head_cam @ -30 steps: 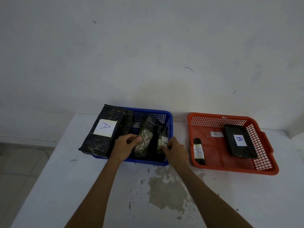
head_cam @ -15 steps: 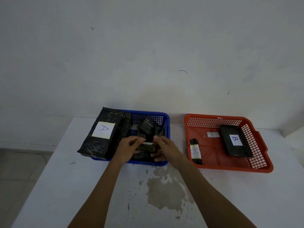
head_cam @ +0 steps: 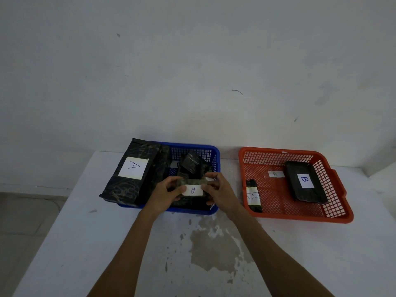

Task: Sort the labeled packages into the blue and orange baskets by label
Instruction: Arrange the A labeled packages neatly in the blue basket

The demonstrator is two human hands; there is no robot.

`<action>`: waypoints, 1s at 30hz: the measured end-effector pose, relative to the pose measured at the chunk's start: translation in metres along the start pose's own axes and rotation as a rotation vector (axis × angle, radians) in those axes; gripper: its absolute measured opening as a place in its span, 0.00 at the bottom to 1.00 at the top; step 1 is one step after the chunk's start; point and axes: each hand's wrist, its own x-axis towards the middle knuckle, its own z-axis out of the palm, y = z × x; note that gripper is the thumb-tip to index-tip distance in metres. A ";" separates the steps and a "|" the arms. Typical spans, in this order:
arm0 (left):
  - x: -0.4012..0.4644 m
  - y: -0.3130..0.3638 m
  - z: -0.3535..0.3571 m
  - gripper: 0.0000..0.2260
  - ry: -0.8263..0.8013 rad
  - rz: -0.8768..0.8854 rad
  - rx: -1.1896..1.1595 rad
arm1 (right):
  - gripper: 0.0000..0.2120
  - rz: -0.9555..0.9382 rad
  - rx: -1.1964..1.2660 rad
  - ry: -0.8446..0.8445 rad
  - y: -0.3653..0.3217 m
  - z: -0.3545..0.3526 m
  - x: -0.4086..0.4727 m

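Over the front of the blue basket (head_cam: 215,153), my left hand (head_cam: 165,195) and my right hand (head_cam: 218,189) hold one small dark package (head_cam: 192,185) between them, its white "A" label facing me. A large black package marked "A" (head_cam: 130,170) leans across the basket's left rim. More dark packages (head_cam: 190,163) stand inside behind my hands. The orange basket (head_cam: 300,217) to the right holds a flat black package labeled "B" (head_cam: 305,183), a small wrapped package marked "B" (head_cam: 252,196) at its left wall, and a small white "B" label (head_cam: 276,174).
Both baskets sit at the back of a white table (head_cam: 85,243) against a pale wall. A worn patch (head_cam: 214,247) marks the table in front of me. The table's left edge drops to a tiled floor (head_cam: 27,213).
Both hands came together on the small "A" package and lifted it toward the basket's front, turning its label up toward me. The view shifted slightly.
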 end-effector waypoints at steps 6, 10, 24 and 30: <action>0.005 -0.013 -0.003 0.14 0.039 -0.023 0.197 | 0.08 -0.060 -0.039 0.167 0.009 -0.007 0.005; 0.007 -0.015 0.008 0.14 0.105 -0.023 0.144 | 0.07 -0.057 -0.040 0.238 0.010 -0.020 0.004; 0.018 -0.014 0.058 0.11 0.129 0.050 0.486 | 0.07 -0.026 -0.057 0.252 0.019 -0.025 0.005; 0.034 -0.015 0.037 0.11 0.195 0.000 0.321 | 0.14 -0.069 -0.232 0.329 0.028 -0.022 0.013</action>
